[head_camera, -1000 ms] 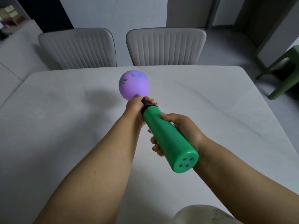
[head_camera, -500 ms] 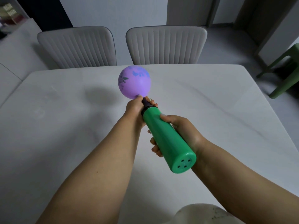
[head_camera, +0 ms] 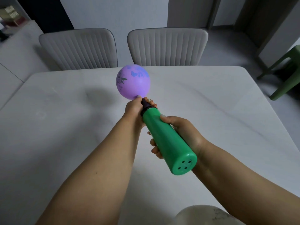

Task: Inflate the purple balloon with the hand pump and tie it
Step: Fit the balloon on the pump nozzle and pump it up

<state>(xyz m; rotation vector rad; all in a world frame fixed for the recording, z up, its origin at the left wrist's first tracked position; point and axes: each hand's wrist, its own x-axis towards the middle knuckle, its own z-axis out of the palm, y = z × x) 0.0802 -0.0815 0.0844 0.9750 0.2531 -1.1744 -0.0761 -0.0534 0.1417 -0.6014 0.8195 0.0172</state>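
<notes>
My left hand [head_camera: 134,111] pinches the balloon [head_camera: 133,82] neck onto the dark nozzle [head_camera: 146,105], fingers curled tight. My right hand [head_camera: 180,135] wraps the green pump [head_camera: 165,142] barrel, thumb on top. The balloon sits partly inflated above the white table [head_camera: 211,103], purple with blue print. 2 chairs [head_camera: 167,46] stand on the far side.

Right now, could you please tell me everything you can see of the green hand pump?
The green hand pump is a smooth, glossy, plastic-looking cylinder, its flat near end pierced by four small holes. It narrows to a dark nozzle carrying the purple balloon. It is held above the white table, tilted away from the camera. The right hand grips the barrel; the left hand pinches the balloon's neck at the nozzle.
</notes>
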